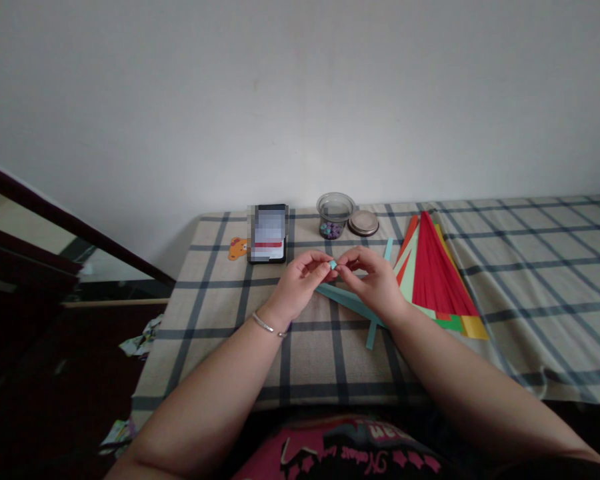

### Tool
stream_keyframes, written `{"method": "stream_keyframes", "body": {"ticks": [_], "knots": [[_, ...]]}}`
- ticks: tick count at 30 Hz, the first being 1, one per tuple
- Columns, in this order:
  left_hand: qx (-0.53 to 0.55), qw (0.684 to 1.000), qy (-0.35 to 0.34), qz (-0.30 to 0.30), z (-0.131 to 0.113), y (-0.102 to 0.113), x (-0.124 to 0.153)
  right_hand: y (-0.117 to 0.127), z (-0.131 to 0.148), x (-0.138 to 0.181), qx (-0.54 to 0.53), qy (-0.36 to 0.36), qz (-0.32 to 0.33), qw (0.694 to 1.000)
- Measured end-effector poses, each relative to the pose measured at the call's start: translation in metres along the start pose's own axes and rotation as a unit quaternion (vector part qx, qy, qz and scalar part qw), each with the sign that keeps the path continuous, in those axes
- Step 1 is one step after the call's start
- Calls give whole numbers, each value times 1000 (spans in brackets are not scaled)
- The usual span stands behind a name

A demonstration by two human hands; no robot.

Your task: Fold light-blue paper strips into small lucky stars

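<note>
Between the fingertips of both hands is a small light-blue folded paper piece [333,265], held above the table. My left hand [306,275] pinches it from the left, with a silver bracelet [264,323] on the wrist. From the right, my right hand [371,275] grips it between thumb and forefinger. Light-blue paper strips [347,300] lie on the cloth beneath and beside my right hand, which partly hides them. Behind the hands stands a clear plastic cup [335,217] with several small purple and blue pieces at its bottom.
A round lid [364,223] lies beside the cup. Right of my hands is a fan of paper strips [437,273] in red, green, orange and yellow. A phone [269,233] with a bear figure [237,249] beside it is at the back left. A checked cloth [205,300] covers the table.
</note>
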State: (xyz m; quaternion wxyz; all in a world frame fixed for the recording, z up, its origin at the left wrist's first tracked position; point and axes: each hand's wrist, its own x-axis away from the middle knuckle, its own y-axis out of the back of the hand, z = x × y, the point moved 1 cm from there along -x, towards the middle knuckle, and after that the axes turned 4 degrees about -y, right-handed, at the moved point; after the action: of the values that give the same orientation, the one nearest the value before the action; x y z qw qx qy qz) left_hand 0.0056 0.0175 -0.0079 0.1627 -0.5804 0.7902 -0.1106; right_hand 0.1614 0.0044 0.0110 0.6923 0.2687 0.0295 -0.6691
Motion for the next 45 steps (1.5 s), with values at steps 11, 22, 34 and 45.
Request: {"method": "stream_keyframes", "body": {"ticks": [11,22,34,45], "knots": [[-70,997,-40,-4,-8,-2,2,1,0,0,1,-6,3,1000],[-82,995,-49,3,-11,-2,2,1,3,-1,-23,-9,9,1000],[-115,990,-85,7,-11,-2,3,0,2,-1,-19,-16,5,1000],[-165,980,-113,-17,-11,-3,4,0,0,-1,-15,-16,-4,1000]]}}
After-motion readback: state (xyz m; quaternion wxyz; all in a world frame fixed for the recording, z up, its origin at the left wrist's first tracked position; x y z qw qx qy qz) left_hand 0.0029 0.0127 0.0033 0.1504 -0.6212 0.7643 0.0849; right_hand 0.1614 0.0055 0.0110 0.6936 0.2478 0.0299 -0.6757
